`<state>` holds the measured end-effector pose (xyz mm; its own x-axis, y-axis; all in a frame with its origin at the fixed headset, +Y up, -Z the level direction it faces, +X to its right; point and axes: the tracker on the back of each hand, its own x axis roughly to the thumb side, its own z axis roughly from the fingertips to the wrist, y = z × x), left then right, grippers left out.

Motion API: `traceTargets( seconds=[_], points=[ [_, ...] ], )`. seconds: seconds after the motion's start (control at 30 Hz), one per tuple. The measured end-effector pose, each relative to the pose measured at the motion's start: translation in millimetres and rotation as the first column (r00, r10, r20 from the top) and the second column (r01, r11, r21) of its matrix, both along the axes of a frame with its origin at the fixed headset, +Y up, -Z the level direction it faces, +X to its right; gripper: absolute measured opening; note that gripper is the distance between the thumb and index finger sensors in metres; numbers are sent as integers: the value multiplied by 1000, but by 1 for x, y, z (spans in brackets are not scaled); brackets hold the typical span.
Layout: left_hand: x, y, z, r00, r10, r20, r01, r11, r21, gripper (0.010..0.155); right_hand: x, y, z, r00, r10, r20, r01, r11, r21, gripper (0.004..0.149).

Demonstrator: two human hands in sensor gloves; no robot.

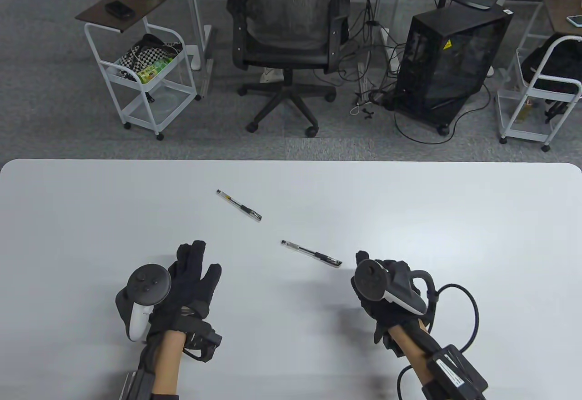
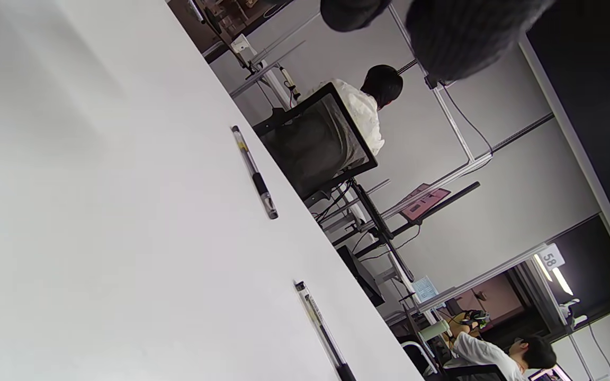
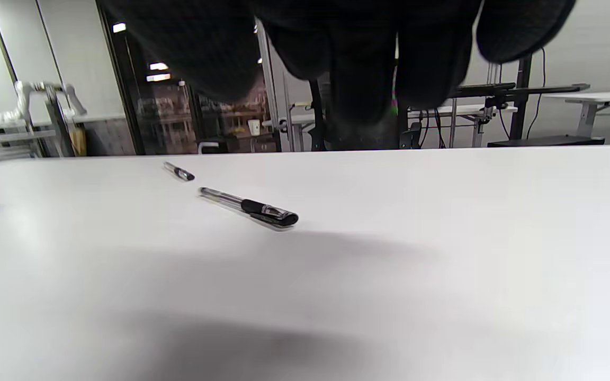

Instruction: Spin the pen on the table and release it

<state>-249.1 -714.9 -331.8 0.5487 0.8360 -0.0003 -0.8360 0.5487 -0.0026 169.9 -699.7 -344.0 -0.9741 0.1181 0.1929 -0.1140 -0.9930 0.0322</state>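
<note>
Two clear pens with black grips lie flat on the white table (image 1: 91,218). The near pen (image 1: 311,253) lies diagonally just left of and beyond my right hand (image 1: 363,258); it also shows in the right wrist view (image 3: 249,206) and the left wrist view (image 2: 323,330). The far pen (image 1: 238,205) lies further back, beyond my left hand (image 1: 204,259), and shows in the left wrist view (image 2: 254,172) and the right wrist view (image 3: 179,171). My left hand has its fingers spread and holds nothing. My right hand's fingers (image 3: 368,63) hang above the table, holding nothing.
Beyond the table's far edge stand an office chair (image 1: 286,32), a white cart (image 1: 145,77) and a black computer case (image 1: 448,59). Another cart (image 1: 541,95) stands at the far right.
</note>
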Motion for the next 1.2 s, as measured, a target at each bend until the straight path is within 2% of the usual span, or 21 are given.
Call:
traceTargets(
  seconds=[0.07,0.1,0.13,0.17,0.27,0.4,0.53,0.73,1.2],
  points=[
    [2,1,2,1000,-6,8,6,1000,6,74,17,-11,8,995,-95,25,94,995,39,67],
    [4,2,3,1000,-11,20,10,1000,18,74,29,-21,9,980,-192,48,189,980,62,67],
    [6,3,3,1000,-11,26,11,1000,22,74,34,-23,8,973,-225,59,223,974,30,68],
    [9,3,4,999,-12,37,11,999,30,75,40,-24,9,969,-237,69,236,971,19,68],
    [21,8,5,998,-12,59,7,997,77,75,52,-21,9,962,-271,40,265,958,110,69],
    [38,14,9,996,-38,85,26,990,141,75,54,-17,11,952,-308,-6,305,941,149,70],
    [54,14,11,992,-48,119,27,984,174,76,47,-14,13,953,-297,-56,302,944,137,71],
    [70,12,13,980,-96,174,67,984,167,79,38,-12,16,956,-278,-96,289,950,120,71],
    [68,4,10,977,-119,178,100,989,111,79,38,-14,15,956,-281,-86,288,954,80,72]
  ],
)
